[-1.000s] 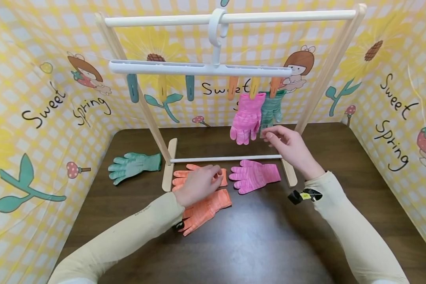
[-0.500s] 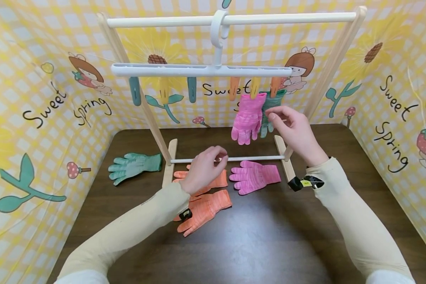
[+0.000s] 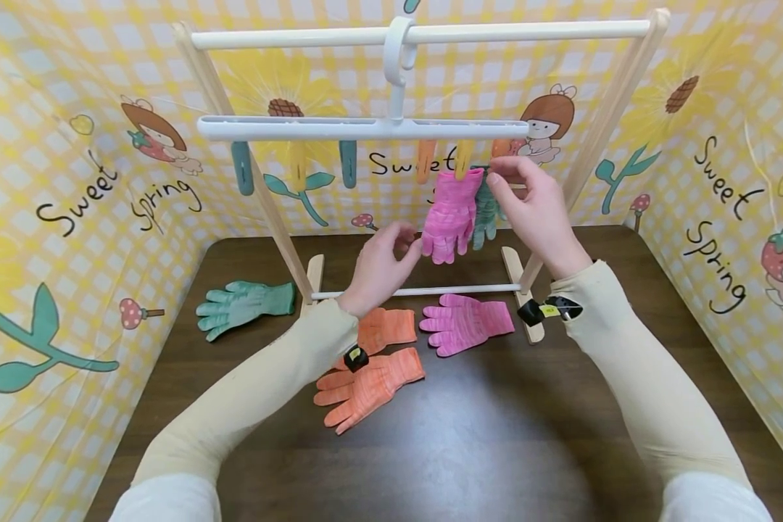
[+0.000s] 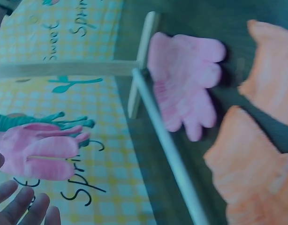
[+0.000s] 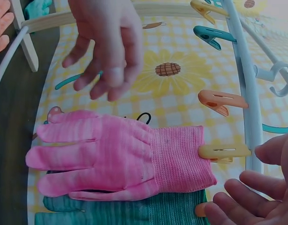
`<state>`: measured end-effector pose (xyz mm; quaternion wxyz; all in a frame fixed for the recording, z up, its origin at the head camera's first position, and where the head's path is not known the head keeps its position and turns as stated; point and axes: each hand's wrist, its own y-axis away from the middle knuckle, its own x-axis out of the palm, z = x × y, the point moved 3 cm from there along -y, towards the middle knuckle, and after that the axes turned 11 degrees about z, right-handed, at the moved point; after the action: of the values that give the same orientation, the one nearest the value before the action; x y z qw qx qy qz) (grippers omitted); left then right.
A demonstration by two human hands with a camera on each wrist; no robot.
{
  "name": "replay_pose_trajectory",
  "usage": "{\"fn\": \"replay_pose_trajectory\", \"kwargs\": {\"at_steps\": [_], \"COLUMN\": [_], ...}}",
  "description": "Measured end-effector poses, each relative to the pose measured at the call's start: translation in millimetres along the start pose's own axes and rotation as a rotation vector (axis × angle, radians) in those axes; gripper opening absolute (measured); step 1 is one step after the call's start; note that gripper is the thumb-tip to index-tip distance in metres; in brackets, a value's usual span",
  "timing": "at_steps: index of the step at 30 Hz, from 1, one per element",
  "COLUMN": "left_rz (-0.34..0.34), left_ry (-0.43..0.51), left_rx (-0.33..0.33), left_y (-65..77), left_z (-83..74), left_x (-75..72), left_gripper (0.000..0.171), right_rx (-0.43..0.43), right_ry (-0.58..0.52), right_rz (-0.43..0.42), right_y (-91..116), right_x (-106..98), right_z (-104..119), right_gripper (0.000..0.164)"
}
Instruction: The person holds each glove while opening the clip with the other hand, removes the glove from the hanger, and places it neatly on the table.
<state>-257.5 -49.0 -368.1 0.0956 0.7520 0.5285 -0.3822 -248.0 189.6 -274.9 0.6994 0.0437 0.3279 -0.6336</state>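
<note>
A pink glove [image 3: 452,214] hangs by its cuff from a yellow clothespin [image 5: 223,151] on the pale hanger [image 3: 300,129]. Beside it, partly hidden, hangs a green glove [image 5: 134,211], with an orange clothespin [image 5: 200,210] at its cuff. My left hand [image 3: 383,267] is just left of the pink glove's fingertips, its fingers loosely bent around nothing. In the right wrist view a gap separates that hand from the glove. My right hand [image 3: 533,210] is raised beside the green glove's cuff, fingertips right at the orange clothespin; no grip on anything shows.
A wooden rack with a white top rod [image 3: 528,31] carries the hanger. Teal, yellow and orange clothespins [image 3: 348,164] dangle from it. On the dark table [image 3: 457,435] lie a green glove [image 3: 246,308], a pink glove [image 3: 466,325] and two orange gloves [image 3: 372,384]. Patterned cloth surrounds the table.
My left hand has risen from over the orange gloves to beside the hanging pink glove. The right hand has moved up from the green glove's fingers to its cuff.
</note>
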Motion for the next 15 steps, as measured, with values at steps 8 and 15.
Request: {"fn": "replay_pose_trajectory", "kwargs": {"at_steps": [8, 15], "left_rz": [0.015, 0.026], "left_ry": [0.164, 0.284], "left_rx": [-0.009, 0.022], "left_y": [-25.3, -47.9], "left_z": [-7.3, -19.9], "left_x": [-8.5, -6.0], "left_gripper": [0.035, 0.039], "right_rx": [0.003, 0.007], "right_ry": [0.027, 0.035], "right_rz": [-0.013, -0.016], "right_y": [-12, -19], "right_x": [1, 3], "right_z": [7, 7], "right_gripper": [0.035, 0.036]}}
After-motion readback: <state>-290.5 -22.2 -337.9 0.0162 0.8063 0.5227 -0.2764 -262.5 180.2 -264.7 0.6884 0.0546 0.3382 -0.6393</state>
